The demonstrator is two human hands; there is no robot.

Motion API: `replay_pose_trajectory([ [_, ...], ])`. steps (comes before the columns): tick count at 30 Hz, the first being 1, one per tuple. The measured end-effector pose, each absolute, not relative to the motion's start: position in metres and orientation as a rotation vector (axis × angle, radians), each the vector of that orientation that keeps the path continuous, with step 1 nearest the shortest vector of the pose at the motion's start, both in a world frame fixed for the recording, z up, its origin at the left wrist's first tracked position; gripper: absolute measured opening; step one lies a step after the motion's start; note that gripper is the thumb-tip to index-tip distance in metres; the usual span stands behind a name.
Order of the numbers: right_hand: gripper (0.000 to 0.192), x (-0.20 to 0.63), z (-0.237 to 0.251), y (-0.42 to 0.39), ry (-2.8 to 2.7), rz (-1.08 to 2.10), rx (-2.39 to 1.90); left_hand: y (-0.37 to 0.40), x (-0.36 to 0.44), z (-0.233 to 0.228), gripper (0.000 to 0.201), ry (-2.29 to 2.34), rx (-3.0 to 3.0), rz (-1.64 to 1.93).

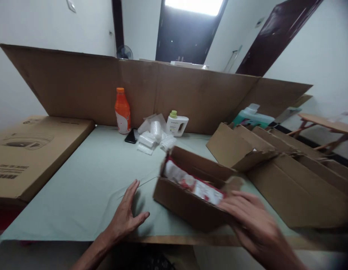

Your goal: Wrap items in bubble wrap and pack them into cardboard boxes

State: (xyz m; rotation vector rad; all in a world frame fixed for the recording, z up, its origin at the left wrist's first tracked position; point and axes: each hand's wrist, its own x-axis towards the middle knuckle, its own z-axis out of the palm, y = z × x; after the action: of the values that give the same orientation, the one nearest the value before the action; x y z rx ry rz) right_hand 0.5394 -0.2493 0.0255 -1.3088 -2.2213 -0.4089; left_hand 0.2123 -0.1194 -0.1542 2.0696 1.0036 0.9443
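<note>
An open cardboard box point(185, 204) lies on the pale green table point(86, 187) near its front edge. Inside it I see a red and white packet point(196, 185). My right hand point(252, 221) rests on the box's near right corner, blurred, with its fingers over the rim by the packet. My left hand point(125, 215) hovers flat just left of the box with fingers spread, holding nothing.
An orange bottle point(122, 111), a black phone point(131, 136), bubble-wrapped rolls point(151, 138) and a white jug point(176, 123) stand at the back before a tall cardboard wall point(190, 93). A large flat carton point(30, 150) lies left, open cartons point(289, 176) right.
</note>
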Motion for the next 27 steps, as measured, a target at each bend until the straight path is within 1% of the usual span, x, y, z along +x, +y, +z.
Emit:
replay_pose_trajectory([
  [3,0.026,0.503,0.027,-0.226,-2.251,-0.393,-1.258,-0.124,0.205,-0.152,0.087,1.064,2.005,0.989],
  [5,0.042,0.501,0.017,-0.227,-2.150,-0.400,-1.297,-0.128,0.198,-0.151,0.084,1.106,1.947,0.989],
  [7,0.055,0.511,-0.004,-0.237,-1.960,-0.372,-1.403,-0.130,0.191,-0.151,0.081,1.122,1.900,0.977],
  [11,0.052,0.527,-0.068,-0.255,-1.734,-0.176,-1.712,-0.126,0.187,-0.149,0.074,1.198,1.850,0.943],
  [13,0.049,0.522,-0.100,-0.254,-1.703,0.021,-1.871,-0.117,0.192,-0.146,0.061,1.242,1.852,0.918],
  [16,0.042,0.513,-0.128,-0.237,-1.638,0.271,-1.940,-0.099,0.205,-0.141,0.032,1.256,1.874,0.872],
  [17,0.040,0.513,-0.131,-0.227,-1.610,0.305,-1.924,-0.092,0.211,-0.140,0.027,1.250,1.872,0.864],
  [19,0.038,0.517,-0.128,-0.202,-1.552,0.316,-1.871,-0.075,0.223,-0.137,0.026,1.250,1.849,0.884],
  [24,0.044,0.539,-0.104,-0.128,-1.510,0.428,-1.731,-0.028,0.257,-0.129,0.035,1.262,1.814,0.980],
  [27,0.048,0.560,-0.098,-0.096,-1.556,0.535,-1.647,-0.009,0.274,-0.128,0.039,1.280,1.797,1.036],
])
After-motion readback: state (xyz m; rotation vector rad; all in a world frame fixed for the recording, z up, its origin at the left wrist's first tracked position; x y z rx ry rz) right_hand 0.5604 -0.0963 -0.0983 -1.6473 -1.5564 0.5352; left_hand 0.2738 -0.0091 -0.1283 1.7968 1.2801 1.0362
